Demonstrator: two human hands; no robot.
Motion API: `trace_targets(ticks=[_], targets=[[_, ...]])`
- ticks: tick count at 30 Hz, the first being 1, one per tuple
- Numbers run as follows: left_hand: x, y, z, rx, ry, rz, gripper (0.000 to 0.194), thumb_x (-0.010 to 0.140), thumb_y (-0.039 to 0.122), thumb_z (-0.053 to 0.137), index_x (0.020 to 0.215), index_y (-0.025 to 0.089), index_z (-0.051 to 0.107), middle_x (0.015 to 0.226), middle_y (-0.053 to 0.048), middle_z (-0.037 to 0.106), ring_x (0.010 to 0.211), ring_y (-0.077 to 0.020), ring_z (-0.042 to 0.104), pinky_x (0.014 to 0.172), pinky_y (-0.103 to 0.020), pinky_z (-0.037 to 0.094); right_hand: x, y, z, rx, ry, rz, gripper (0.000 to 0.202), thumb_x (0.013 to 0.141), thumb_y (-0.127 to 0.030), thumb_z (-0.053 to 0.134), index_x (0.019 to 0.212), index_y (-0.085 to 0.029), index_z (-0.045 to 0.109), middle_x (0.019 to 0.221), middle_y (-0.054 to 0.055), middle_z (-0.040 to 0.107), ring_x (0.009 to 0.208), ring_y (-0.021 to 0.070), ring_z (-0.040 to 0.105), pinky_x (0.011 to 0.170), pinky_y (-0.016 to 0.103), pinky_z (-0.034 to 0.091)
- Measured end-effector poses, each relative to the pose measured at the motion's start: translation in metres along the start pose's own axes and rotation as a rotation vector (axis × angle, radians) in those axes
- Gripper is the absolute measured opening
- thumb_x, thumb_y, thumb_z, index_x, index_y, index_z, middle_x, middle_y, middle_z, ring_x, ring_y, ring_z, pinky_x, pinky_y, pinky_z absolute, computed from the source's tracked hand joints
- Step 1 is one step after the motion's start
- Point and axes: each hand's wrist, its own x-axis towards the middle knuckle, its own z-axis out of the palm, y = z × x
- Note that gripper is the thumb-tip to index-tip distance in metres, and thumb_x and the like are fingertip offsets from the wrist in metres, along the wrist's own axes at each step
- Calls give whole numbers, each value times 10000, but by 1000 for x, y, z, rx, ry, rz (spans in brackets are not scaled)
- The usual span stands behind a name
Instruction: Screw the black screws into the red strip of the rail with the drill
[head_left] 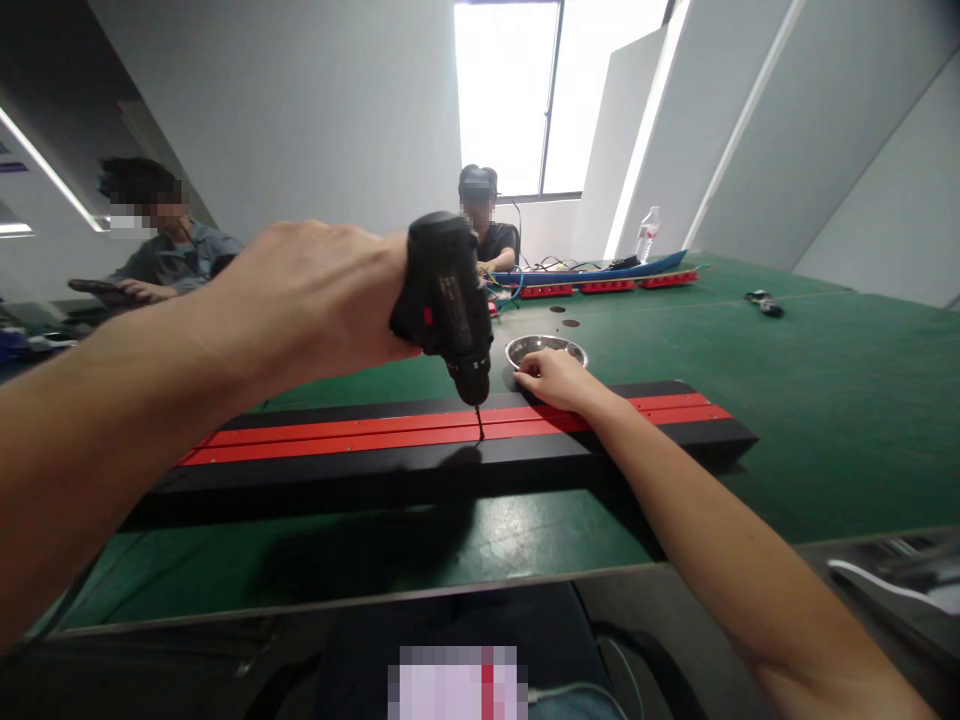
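My left hand [352,285] is wrapped round a black power drill [450,300], which points down. The tip of its thin bit meets the near edge of a red strip [412,430] on a long black bar [300,484] lying across the table. Small screws dot the strip. My right hand [553,378] rests at the near rim of a round metal bowl [577,350], its fingers curled together; whatever they hold, if anything, is hidden. The bowl stands just behind the bar.
Across the green table [840,400] lie a long blue piece [660,266], red blocks [607,286] and cables. A clear bottle [647,235] stands behind them. A small black-and-yellow object [765,304] is at the right. One person sits opposite, another at the left.
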Motion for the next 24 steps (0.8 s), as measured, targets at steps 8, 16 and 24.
trace_targets(ticks=[8, 16, 24], targets=[[8, 19, 5, 282, 59, 189, 636, 832, 684, 445, 1134, 154, 622, 774, -96, 578, 1033, -467, 615, 904, -591, 358, 0, -4, -3, -43, -15, 19, 277, 925, -383, 542, 830, -186, 711, 858, 84, 725, 724, 185, 620, 665, 275, 391], [6, 22, 2, 508, 118, 278, 495, 850, 611, 430, 990, 173, 612, 683, -136, 583, 674, -407, 652, 627, -420, 438, -2, -7, -4, -30, -24, 43, 280, 927, -384, 547, 861, -178, 725, 882, 90, 724, 723, 183, 617, 654, 271, 405], [7, 22, 1, 541, 107, 300, 508, 871, 625, 375, 953, 177, 601, 665, -126, 577, 627, -387, 649, 588, -411, 448, -2, -7, -4, -26, -34, 38, 288, 929, -379, 538, 854, -173, 725, 872, 93, 720, 704, 177, 605, 644, 273, 399]])
